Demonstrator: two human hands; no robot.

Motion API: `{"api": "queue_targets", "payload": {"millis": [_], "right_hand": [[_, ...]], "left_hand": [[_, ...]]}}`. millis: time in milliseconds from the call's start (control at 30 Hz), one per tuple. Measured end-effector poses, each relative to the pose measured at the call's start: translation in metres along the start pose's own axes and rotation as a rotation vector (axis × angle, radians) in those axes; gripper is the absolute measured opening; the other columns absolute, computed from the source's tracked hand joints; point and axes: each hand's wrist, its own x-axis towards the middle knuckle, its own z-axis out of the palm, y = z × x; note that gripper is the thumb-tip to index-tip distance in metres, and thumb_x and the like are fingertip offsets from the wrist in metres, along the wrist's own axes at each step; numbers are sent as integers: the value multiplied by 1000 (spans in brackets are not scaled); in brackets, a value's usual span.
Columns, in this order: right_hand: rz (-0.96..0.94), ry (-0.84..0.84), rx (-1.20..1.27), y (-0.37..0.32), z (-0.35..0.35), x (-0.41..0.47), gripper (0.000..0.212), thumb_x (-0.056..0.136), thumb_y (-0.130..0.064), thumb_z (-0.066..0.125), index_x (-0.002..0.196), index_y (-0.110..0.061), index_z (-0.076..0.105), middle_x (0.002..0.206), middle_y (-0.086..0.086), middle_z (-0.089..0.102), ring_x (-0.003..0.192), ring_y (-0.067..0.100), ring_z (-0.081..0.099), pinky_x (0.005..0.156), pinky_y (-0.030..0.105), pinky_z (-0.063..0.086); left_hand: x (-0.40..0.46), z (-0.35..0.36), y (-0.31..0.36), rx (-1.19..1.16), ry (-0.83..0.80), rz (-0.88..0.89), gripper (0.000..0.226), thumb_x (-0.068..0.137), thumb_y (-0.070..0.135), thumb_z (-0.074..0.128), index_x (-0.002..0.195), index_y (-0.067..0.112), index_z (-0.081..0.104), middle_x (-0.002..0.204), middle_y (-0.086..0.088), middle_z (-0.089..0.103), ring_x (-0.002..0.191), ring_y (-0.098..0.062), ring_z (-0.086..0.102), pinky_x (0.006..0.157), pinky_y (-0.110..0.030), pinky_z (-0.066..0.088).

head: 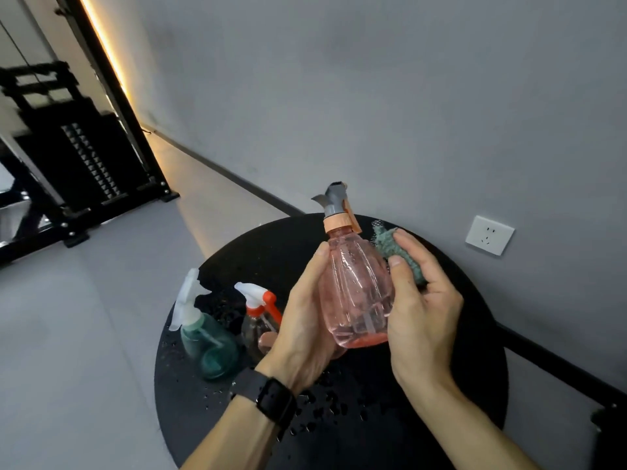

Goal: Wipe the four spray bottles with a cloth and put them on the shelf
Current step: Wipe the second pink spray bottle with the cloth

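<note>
I hold a pink see-through spray bottle (pixel 356 286) with a grey nozzle upright above a round black table (pixel 475 317). My left hand (pixel 305 320) grips its left side and base. My right hand (pixel 424 300) holds a grey-green cloth (pixel 402 256) and presses it against the bottle's right shoulder. Two more bottles stand on the table's left part: a teal one with a white trigger (pixel 207 344), and a clear one with a white and orange trigger (pixel 258 317), partly hidden behind my left hand.
Water drops (pixel 325 408) lie scattered on the table near its front. A grey wall with a white socket (pixel 489 235) rises right behind the table. A black metal frame (pixel 84 171) stands on the grey floor at the far left.
</note>
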Motion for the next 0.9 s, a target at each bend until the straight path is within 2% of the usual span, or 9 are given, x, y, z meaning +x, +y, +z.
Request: {"api": "queue_targets", "payload": {"millis": [67,167,300,433,500,600,700,800,900], "right_hand": [[25,-12,12,3,7,-2,32,95,-9,56,115,-31,68,117,-5,69,110,15,65,91,43,55],[36,-48,3,9,15,-6,32,96,-11,55,115,-34,68,119,-6,67,111,16,65,90,44,55],[41,-159,-40,9,20,-5,33,96,-10,56,113,-36,68,120,-7,67,112,14,64,91,42,55],[-202,-240,-169,-9,26,-1,33,94,-1,57,119,-19,66,125,-11,63,117,-3,56,92,11,47],[-375,-319,-287,-13,32,-1,33,92,3,58,120,-11,66,127,-9,60,121,-5,52,96,7,41],[-511,-455,-430,-9,42,-2,32,92,3,58,121,-9,66,130,-6,59,129,-1,47,105,15,39],[-564,-538,-514,-3,49,-4,32,93,-1,56,122,-10,66,132,-4,58,133,1,43,108,21,39],[-603,-560,-534,0,51,-9,32,91,-2,56,120,-8,66,131,-2,59,132,0,43,108,18,36],[-638,-603,-549,3,49,-20,30,90,-1,56,117,-5,68,129,0,61,132,2,44,108,19,37]], "left_hand": [[0,-3,0,-16,19,-10,59,97,55,43,128,10,64,122,-15,70,107,-27,70,88,-42,56],[0,-11,1,-6,64,2,64,97,60,39,129,10,63,124,-15,69,110,-28,69,90,-41,56],[1,-26,4,-5,164,3,75,93,69,36,130,10,62,127,-19,67,119,-38,63,106,-56,46],[1,-35,8,46,264,27,64,95,67,38,111,17,75,116,-18,72,109,-38,68,106,-58,45],[-2,-33,9,100,291,43,60,99,61,34,101,19,78,109,-16,75,101,-34,72,100,-54,51],[-7,-27,11,140,350,97,51,103,49,37,100,19,79,107,-13,76,101,-28,73,92,-44,56],[-9,-28,14,145,372,127,43,104,40,42,99,17,77,94,-5,78,85,-15,75,70,-26,59],[-10,-36,19,147,378,116,47,103,46,41,96,18,77,84,-2,78,75,-13,75,58,-24,57],[-9,-49,21,99,445,120,55,100,55,40,104,14,76,87,-6,76,73,-18,73,51,-25,53]]}}
